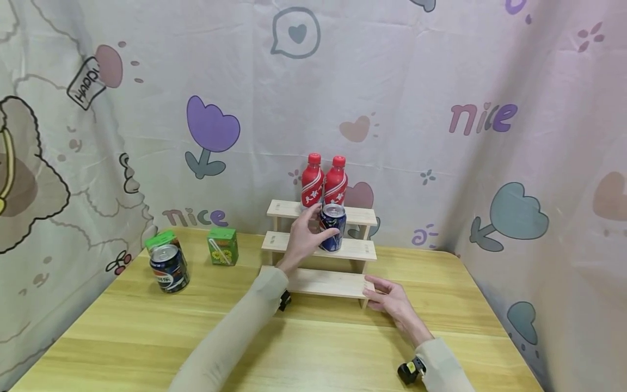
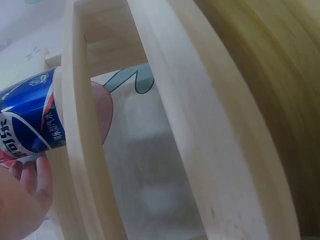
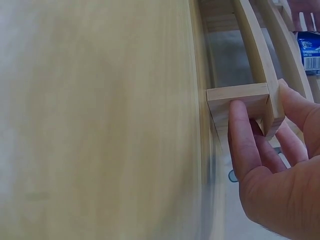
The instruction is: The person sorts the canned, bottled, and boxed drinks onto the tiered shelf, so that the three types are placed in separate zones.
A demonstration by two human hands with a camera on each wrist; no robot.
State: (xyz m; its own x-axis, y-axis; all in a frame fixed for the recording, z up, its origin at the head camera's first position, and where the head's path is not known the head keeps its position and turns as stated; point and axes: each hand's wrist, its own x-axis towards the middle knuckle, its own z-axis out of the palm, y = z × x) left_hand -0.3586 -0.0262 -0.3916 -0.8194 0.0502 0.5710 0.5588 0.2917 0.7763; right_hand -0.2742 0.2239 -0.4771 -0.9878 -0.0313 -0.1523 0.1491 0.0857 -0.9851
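So the blue can is upright on the middle step of a 3-step wooden rack, over toward the right end of that board. The left hand has it gripped — thumb across the front, fingers around the side. The right hand is pinching the right end of the bottom step, thumb on top and fingers down by the end support.

Just behind the can, 2 red bottles with red caps stand side by side on the top step.

Off to the left, well apart from the rack, there's another dark blue can with a green-topped carton partly hidden behind it. A green carton with a straw on its side sits between those and the rack. It's all on a pale wood-grain surface — and a cartoon-print curtain hangs behind everything.
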